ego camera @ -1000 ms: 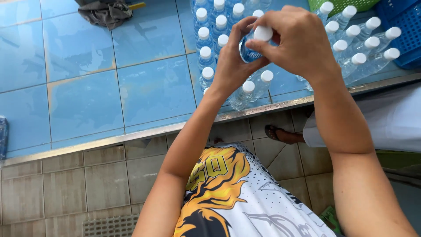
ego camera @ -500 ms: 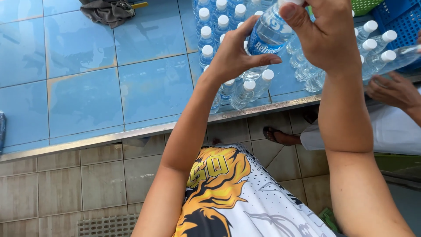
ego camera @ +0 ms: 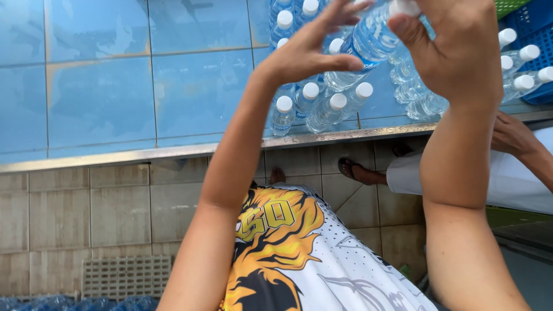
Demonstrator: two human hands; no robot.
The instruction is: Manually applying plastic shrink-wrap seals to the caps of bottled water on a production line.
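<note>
I hold one clear plastic water bottle [ego camera: 368, 46] with a blue label and white cap, tilted, high above the blue tiled surface [ego camera: 190, 98]. My right hand [ego camera: 455, 46] grips it at the cap end. My left hand [ego camera: 308, 49] supports its lower body with spread fingers. Below them several more capped bottles [ego camera: 322, 106] lie and stand in rows on the tiles.
A metal edge strip [ego camera: 173, 152] borders the blue tiles, with beige floor tiles below. Another person's hand [ego camera: 512, 135], white sleeve and sandalled foot [ego camera: 357, 171] are at the right. A blue crate [ego camera: 533, 23] holds more bottles. A drain grate [ego camera: 127, 276] is at lower left.
Both hands have lifted the bottle upward and to the right, and tilted it from upright to slanted. Another person's hand has come into view at the right.
</note>
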